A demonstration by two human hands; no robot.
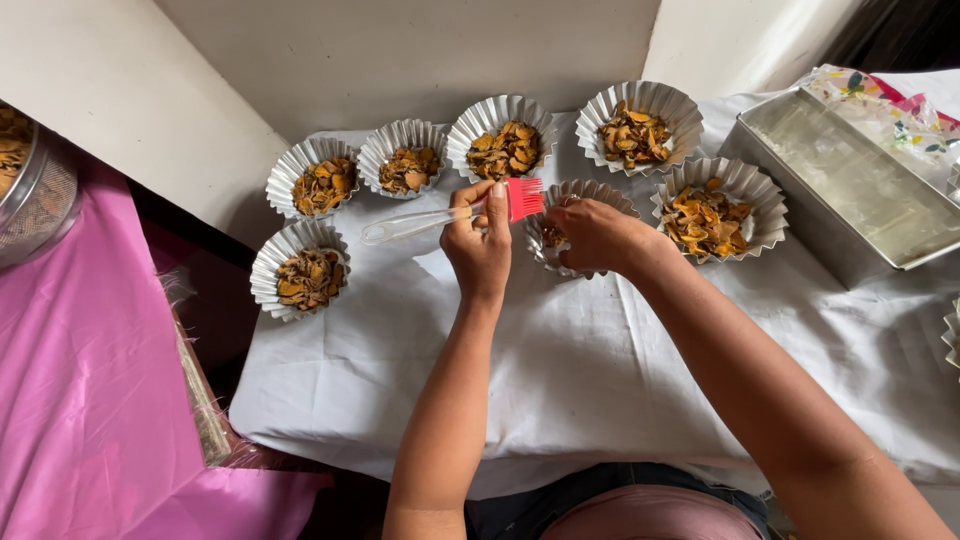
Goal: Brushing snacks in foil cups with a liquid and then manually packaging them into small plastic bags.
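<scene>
My left hand (pixel 480 240) grips a pastry brush (pixel 440 215) with a clear handle pointing left and red bristles (pixel 524 198) to the right. My right hand (pixel 590 235) reaches into a fluted foil cup (pixel 578 192) and covers most of it; some orange-brown dried slices show under the fingers. Around it stand several more foil cups filled with the same dried slices: one at the right (pixel 755 215), one at the back right (pixel 640 105), one behind the brush (pixel 502 125).
A white cloth (pixel 560 380) covers the small table. A rectangular metal tin (pixel 850 185) sits at the right, with a colourful plastic wrapper (pixel 890 110) behind it. A pink cloth (pixel 80 380) and a metal sieve (pixel 35 200) are at the left. More cups stand at the left (pixel 300 270).
</scene>
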